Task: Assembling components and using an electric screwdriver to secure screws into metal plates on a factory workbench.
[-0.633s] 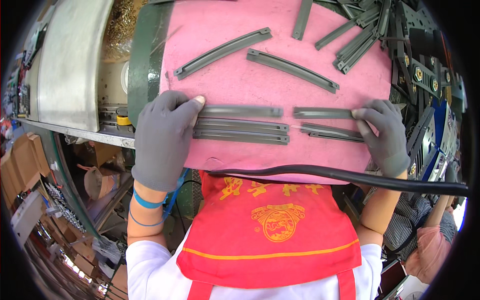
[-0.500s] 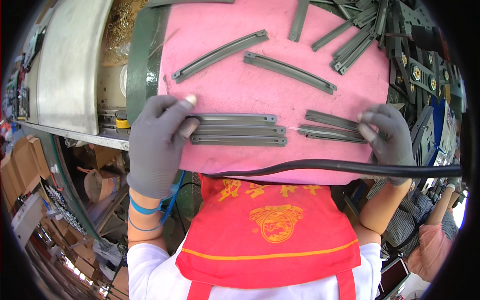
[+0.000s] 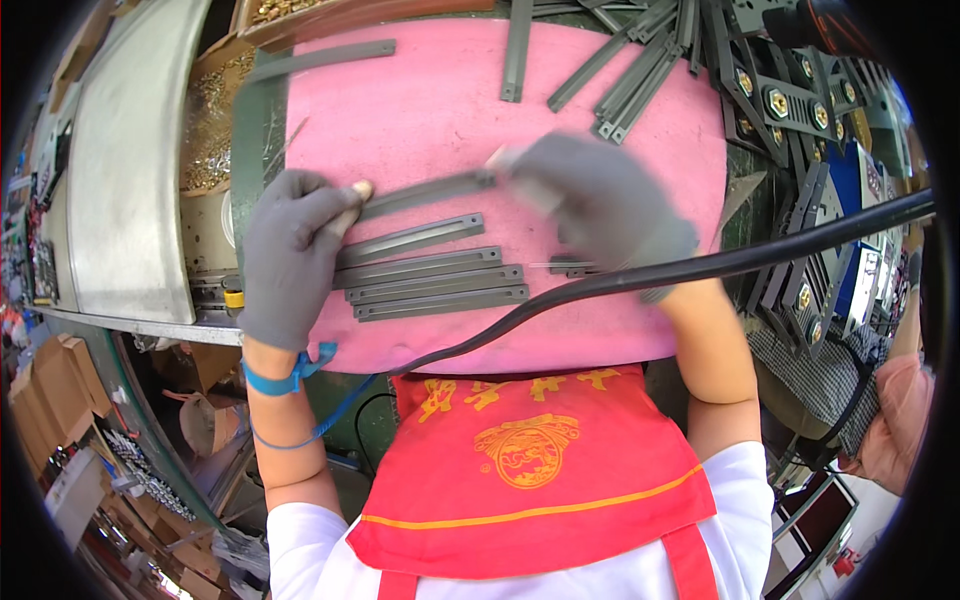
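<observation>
While both gloved hands work over the pink mat [image 3: 420, 110] at the centre of the frame, I see a long grey metal strip [image 3: 425, 192] held level between them. My left hand [image 3: 290, 255], at centre left, has its fingers closed around the strip's left end, one bare fingertip poking through the glove against the metal. My right hand [image 3: 600, 200], just right of centre, is smeared by motion; it appears pinched on the strip's right end, though I cannot tell for certain how tightly the fingers meet.

Directly below the held piece, a row of matching strips [image 3: 430, 275] lies side by side on the mat, ends roughly lined up near the left hand. More loose strips [image 3: 625, 75] fan out at the upper right, and one lone strip [image 3: 516, 45] stands near the top edge. A black hose [image 3: 700, 268] curves across the lower edge of the mat, passing just under the right wrist.

To do this well, I judge the strip should be kept flat and parallel to the row, brought down snug against the uppermost one with the left ends flush. The hose could snag the right forearm, so I would keep that wrist high.
</observation>
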Available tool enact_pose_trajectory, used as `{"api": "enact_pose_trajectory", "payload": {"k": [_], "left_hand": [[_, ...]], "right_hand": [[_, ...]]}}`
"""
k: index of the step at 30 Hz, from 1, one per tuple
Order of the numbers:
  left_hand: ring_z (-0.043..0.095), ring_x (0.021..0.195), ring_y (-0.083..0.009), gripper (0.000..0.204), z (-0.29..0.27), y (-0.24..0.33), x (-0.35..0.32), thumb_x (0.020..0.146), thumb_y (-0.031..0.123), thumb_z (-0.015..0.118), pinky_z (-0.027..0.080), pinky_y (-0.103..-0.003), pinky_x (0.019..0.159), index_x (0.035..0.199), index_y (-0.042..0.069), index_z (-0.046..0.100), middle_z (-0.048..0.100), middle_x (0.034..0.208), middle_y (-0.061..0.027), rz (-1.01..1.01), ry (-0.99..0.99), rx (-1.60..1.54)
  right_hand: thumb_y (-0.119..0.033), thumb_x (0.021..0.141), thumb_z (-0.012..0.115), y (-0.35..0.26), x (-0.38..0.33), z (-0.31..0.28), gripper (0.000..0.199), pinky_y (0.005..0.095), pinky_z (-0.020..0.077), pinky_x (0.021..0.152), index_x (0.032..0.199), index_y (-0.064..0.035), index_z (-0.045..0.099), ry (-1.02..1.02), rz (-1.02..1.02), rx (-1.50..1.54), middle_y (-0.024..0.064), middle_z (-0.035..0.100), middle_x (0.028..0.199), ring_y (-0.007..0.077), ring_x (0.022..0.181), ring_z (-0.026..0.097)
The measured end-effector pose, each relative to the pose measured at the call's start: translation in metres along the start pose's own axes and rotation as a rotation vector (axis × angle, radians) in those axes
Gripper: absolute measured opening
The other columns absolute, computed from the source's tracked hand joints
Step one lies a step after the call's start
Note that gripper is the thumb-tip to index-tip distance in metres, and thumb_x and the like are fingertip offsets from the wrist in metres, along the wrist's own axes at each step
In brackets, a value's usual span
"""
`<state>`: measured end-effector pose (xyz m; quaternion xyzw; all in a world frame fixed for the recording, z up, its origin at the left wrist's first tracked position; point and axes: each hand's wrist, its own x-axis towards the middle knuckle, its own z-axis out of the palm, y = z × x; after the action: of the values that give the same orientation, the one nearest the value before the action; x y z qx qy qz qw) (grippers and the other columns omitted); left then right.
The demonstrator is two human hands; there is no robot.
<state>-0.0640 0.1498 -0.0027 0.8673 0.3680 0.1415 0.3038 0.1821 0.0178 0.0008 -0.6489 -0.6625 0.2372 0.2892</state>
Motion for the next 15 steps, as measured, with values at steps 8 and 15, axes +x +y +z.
{"api": "enact_pose_trajectory", "payload": {"k": [8,15], "left_hand": [[0.058,0.078,-0.0245,0.017,-0.010,0.009,-0.015,0.086,0.005,0.068,0.046,-0.034,0.069,0.102,0.004,0.073,0.060,0.085,-0.0100,-0.011,-0.026,0.048],[0.063,0.096,-0.0298,0.024,0.030,0.058,-0.008,0.087,0.014,0.069,0.050,-0.038,0.084,0.110,0.009,0.071,0.067,0.104,-0.0115,0.197,0.030,0.098]], "right_hand": [[0.000,0.086,0.058,0.098,-0.023,-0.046,0.045,0.0426,0.0422,0.106,0.127,-0.0178,0.063,0.277,-0.053,-0.817,0.0041,0.062,0.129,0.0283,0.122,0.056],[-0.009,0.085,0.067,0.063,-0.032,-0.034,0.030,0.0403,0.0472,0.092,0.114,-0.0133,0.069,0.075,-0.112,-0.456,0.0065,0.066,0.102,0.0280,0.100,0.061]]}}
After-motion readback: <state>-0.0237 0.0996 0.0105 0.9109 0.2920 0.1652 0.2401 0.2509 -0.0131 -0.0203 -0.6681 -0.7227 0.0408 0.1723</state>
